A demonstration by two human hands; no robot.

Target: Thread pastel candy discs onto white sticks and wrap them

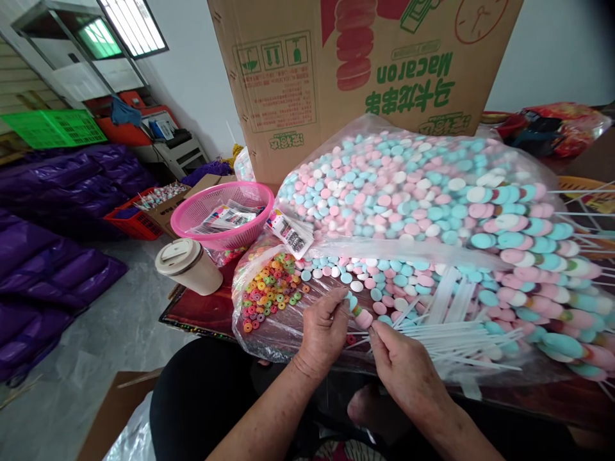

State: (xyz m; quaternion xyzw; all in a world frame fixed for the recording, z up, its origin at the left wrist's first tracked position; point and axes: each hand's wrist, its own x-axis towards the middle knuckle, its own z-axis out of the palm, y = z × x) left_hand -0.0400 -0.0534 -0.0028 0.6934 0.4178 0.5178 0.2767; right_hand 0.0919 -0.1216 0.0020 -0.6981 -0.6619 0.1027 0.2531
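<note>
Between my two hands is a short candy skewer point(359, 312) of pink and blue candies with coloured rings among them. My left hand point(327, 326) pinches its upper end at a blue candy. At the lower pink end, my right hand point(406, 365) has its fingers closed; the stick itself is mostly hidden there. Near my left hand lies a heap of fruit-coloured candy rings point(269, 288). Loose pink, blue and white candies point(379, 294) spread beyond my hands. White sticks point(461, 346) lie in a pile beside my right hand.
A big clear bag of candies point(384, 186) leans against a cardboard box point(283, 83). Finished skewers point(538, 256) are stacked at right. A pink basket point(185, 214) holds printed packets; more packets point(291, 234) lie alongside. A lidded cup point(189, 266) stands near the table's left edge.
</note>
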